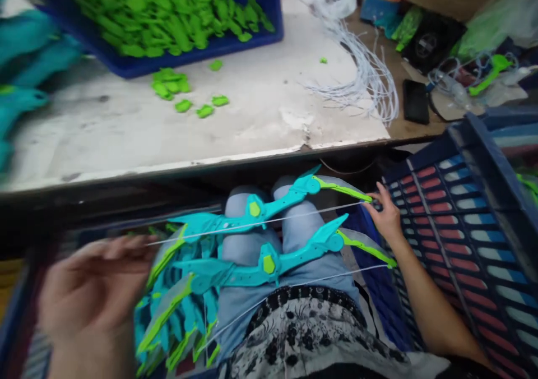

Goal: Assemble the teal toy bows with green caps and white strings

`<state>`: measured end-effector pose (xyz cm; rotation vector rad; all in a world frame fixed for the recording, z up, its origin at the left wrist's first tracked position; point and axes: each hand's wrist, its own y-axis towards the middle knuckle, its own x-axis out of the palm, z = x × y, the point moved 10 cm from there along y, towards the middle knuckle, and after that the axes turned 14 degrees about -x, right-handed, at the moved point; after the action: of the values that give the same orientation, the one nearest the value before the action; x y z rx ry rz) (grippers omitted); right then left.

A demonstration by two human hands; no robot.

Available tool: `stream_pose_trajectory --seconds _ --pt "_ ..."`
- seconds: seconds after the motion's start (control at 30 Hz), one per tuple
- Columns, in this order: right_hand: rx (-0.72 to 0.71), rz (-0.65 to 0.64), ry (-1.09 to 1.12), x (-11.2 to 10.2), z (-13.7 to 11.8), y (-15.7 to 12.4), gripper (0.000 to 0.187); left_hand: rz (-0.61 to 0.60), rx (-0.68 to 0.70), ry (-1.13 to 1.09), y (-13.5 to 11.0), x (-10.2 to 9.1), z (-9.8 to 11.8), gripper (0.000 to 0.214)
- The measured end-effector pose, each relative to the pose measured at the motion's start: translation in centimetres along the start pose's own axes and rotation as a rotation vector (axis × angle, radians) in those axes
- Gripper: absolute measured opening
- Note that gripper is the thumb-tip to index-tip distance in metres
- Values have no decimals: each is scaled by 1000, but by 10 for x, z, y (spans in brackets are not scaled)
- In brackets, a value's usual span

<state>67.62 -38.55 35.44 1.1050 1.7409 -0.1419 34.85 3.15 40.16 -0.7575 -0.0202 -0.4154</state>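
Note:
Across my lap lie two turquoise toy bows with lime-green limbs, the far bow and the near bow. My right hand pinches the green tip of the far bow's right limb, where its string is. From there a white string runs taut to my left hand, whose fingers are closed on its other end. The left hand is blurred and held left of the bow's left limb. The near bow has its own string, slanting down over my clothing. More toy bows are piled below on the left.
On the white tabletop stand a blue bin of green parts, several loose green pieces and a bundle of white strings. A black phone lies at the right. A dark blue slatted crate stands beside my right arm.

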Motion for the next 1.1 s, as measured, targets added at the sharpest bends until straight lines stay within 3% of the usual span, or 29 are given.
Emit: stream_pose_trajectory --seconds 0.07,0.13,0.2,0.3,0.4,0.47,0.57,0.73,0.8,0.9,1.1 --pt "-115 34 -108 -4 -33 18 48 30 7 -116 -10 -7 -21 19" --pt "-300 20 -99 13 -90 39 38 11 -17 -156 -15 0 -46 26" --pt "-565 -134 28 58 -169 50 33 -21 -46 -194 -18 8 -67 41" --pt "-925 -500 123 145 -283 36 40 -99 -95 -211 -24 19 -88 47" --pt "-1029 -775 19 211 -337 22 49 -155 -111 -222 -32 20 -92 42" --pt "-1011 -874 -24 231 -343 25 54 -162 -83 -278 -35 12 -85 39" --pt "-973 -931 30 232 -331 44 61 -101 42 -367 -34 -15 -63 32" --pt "-899 -1064 85 232 -299 73 64 211 293 -340 -18 -86 -23 28" --pt "-855 -1094 68 235 -292 78 63 293 353 -271 -8 -103 -7 27" --pt "-802 -1106 48 238 -285 80 56 304 403 -137 12 -106 18 24" --pt "-770 -1115 31 236 -285 80 47 328 511 -29 37 -88 50 19"
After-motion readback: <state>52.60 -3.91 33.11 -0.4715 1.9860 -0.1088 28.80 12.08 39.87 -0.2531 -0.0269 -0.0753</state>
